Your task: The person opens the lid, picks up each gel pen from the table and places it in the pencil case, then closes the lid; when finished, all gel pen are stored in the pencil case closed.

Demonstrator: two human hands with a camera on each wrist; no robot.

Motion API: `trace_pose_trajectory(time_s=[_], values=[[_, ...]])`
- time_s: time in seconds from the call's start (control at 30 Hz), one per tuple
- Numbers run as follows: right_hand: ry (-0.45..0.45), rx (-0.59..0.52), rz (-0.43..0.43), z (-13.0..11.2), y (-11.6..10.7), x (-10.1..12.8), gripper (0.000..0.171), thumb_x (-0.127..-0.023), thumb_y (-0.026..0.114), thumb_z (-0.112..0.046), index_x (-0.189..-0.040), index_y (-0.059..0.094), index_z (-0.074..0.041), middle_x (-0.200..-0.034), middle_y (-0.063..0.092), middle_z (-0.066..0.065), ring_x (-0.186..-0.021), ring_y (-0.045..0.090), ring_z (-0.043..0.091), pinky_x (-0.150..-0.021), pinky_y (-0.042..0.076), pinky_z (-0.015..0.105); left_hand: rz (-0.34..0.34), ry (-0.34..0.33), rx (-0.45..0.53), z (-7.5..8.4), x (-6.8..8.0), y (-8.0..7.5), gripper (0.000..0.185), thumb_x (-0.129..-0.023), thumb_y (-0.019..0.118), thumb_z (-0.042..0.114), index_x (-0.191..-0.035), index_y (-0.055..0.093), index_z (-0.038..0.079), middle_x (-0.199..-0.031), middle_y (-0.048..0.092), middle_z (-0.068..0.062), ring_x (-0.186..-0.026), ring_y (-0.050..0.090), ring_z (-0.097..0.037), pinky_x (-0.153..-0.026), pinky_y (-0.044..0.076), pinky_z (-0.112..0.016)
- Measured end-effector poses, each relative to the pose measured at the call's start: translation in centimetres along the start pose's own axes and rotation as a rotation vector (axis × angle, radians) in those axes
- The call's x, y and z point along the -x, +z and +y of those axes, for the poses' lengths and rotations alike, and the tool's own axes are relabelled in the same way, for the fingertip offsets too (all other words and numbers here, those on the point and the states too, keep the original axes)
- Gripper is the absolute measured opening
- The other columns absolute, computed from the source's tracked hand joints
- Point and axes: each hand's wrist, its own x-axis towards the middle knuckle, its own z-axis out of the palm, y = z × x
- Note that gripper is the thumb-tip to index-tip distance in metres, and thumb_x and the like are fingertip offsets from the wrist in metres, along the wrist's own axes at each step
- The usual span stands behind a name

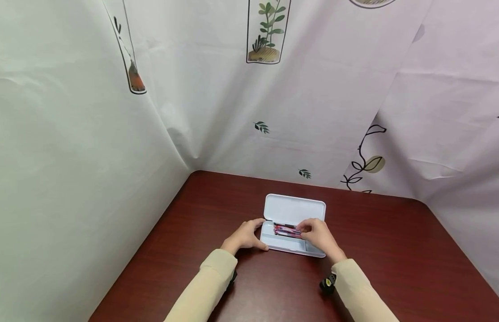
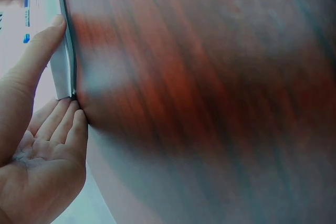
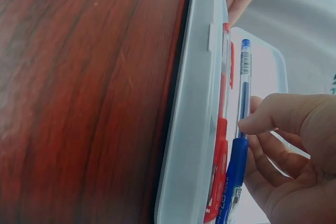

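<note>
A white pencil case (image 1: 282, 243) lies on the table with its lid (image 1: 293, 210) raised at the back. Around the case's left end sits my left hand (image 1: 245, 235), the thumb on the front edge and the fingers by the back corner. My right hand (image 1: 317, 235) is over the right half of the case. Between thumb and fingers it pinches a blue pen (image 3: 245, 85) with a clear barrel, as the right wrist view shows. Beside that pen is a red pen (image 3: 222, 127) in the case. Several pens (image 1: 283, 230) lie in the back compartment, partly hidden by the right hand.
The dark red-brown table (image 1: 225, 197) has a glossy wood grain. White printed cloth (image 1: 217, 112) hangs behind it and along both sides. A dark device (image 1: 327, 284) is strapped at the right wrist.
</note>
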Motion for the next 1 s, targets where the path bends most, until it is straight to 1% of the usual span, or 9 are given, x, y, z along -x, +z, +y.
trace_pose_trajectory(time_s=[0.2, 0.4, 0.5, 0.67, 0.77, 1.0], values=[[0.005, 0.032, 0.011, -0.6, 0.7, -0.6, 0.016, -0.073, 0.068, 0.009, -0.079, 0.073, -0.005, -0.073, 0.066, 0.002, -0.068, 0.055, 0.011, -0.061, 0.047, 0.024, -0.004, 0.003, 0.015, 0.1, -0.1, 0.1, 0.087, -0.063, 0.093, 0.017, -0.138, 0.051, 0.001, -0.138, 0.057, -0.016, -0.129, 0.054, -0.024, -0.108, 0.043, -0.039], [0.04, 0.065, 0.039, -1.1, 0.9, -0.7, 0.015, -0.074, 0.071, 0.005, -0.085, 0.075, -0.005, -0.082, 0.069, 0.005, -0.075, 0.058, 0.015, -0.069, 0.051, 0.031, -0.004, 0.003, 0.013, 0.1, 0.0, 0.0, 0.086, -0.063, 0.093, 0.017, -0.137, 0.052, 0.001, -0.137, 0.058, -0.016, -0.128, 0.055, -0.023, -0.108, 0.043, -0.039], [0.047, 0.062, 0.054, -1.4, 0.5, -0.7, 0.014, -0.076, 0.072, 0.004, -0.087, 0.075, -0.004, -0.087, 0.07, 0.007, -0.079, 0.06, 0.018, -0.073, 0.053, 0.036, -0.001, 0.007, 0.006, 0.1, 0.1, -0.2, 0.086, -0.063, 0.093, 0.018, -0.137, 0.052, 0.001, -0.136, 0.058, -0.016, -0.128, 0.055, -0.023, -0.108, 0.043, -0.04], [0.015, 0.089, 0.092, -1.6, -0.7, -0.8, 0.013, -0.078, 0.071, 0.002, -0.09, 0.075, -0.002, -0.09, 0.071, 0.01, -0.083, 0.063, 0.023, -0.077, 0.055, 0.042, 0.001, 0.004, 0.002, 0.2, 0.2, -0.3, 0.088, -0.063, 0.093, 0.018, -0.139, 0.05, 0.0, -0.138, 0.057, -0.017, -0.129, 0.054, -0.024, -0.108, 0.042, -0.04], [0.014, 0.099, 0.107, -1.7, -1.4, -1.0, 0.014, -0.079, 0.069, 0.002, -0.091, 0.075, -0.002, -0.09, 0.072, 0.01, -0.083, 0.065, 0.023, -0.078, 0.055, 0.043, 0.0, 0.002, 0.009, 0.2, 0.3, -0.3, 0.089, -0.064, 0.092, 0.018, -0.139, 0.049, 0.0, -0.138, 0.056, -0.017, -0.129, 0.054, -0.024, -0.108, 0.042, -0.04], [0.054, 0.089, 0.107, -2.0, -2.3, -1.2, 0.016, -0.084, 0.066, -0.002, -0.097, 0.075, -0.001, -0.094, 0.073, 0.012, -0.083, 0.066, 0.022, -0.078, 0.057, 0.042, 0.0, -0.005, 0.007, 0.1, 0.3, -0.1, 0.089, -0.063, 0.093, 0.018, -0.139, 0.05, 0.0, -0.138, 0.057, -0.017, -0.129, 0.054, -0.024, -0.108, 0.042, -0.04]])
